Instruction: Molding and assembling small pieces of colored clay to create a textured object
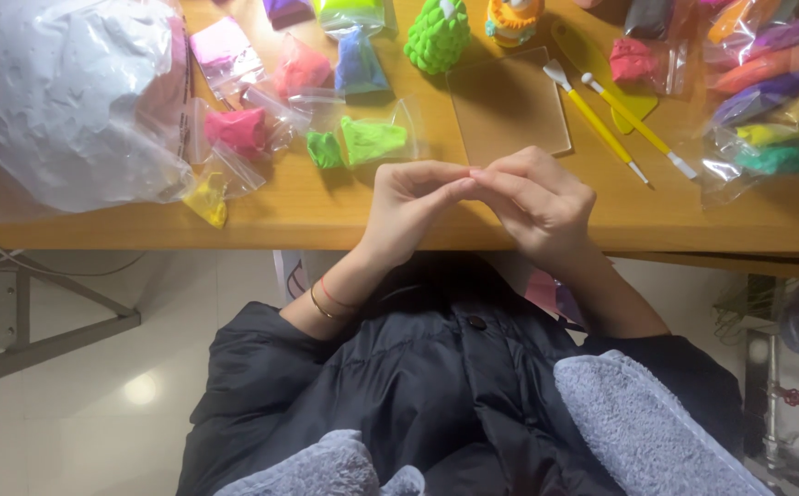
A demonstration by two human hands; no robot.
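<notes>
Head view, looking down over our lap.

Edges and room: We sit at the near edge of a wooden table point(326, 216), which runs across the whole frame. Both hands hang over that edge. The strip of wood just ahead of them is bare as far as a clear board point(508, 110). Beyond and to either side the top is crowded. Below the edge we see white floor point(96, 395) on the left and a dark jacket point(436, 395) filling the middle.

Hands: Our left hand point(408, 207) and right hand point(542, 202) meet fingertip to fingertip above the table edge, fingers curled and pinched together. Whether anything small sits in the pinch, we cannot tell. The left wrist bears thin bracelets point(330, 301).

Things near the hands:
- Green clay point(372, 140) in a clear bag, just beyond the left hand, apart from it.
- A smaller green lump point(325, 150) beside that bag.
- Two yellow tools point(615, 124), lying slantwise beyond the right hand, not touched.
- Pink clay point(237, 129) in a bag, farther left.
- Yellow clay point(208, 199) in a bag, near the table edge, well left of the hands.
- A big white bag point(68, 101), far left.
- A green model point(437, 37) at the far side, behind the board.
- Mixed clay bags point(767, 101), far right.
</notes>
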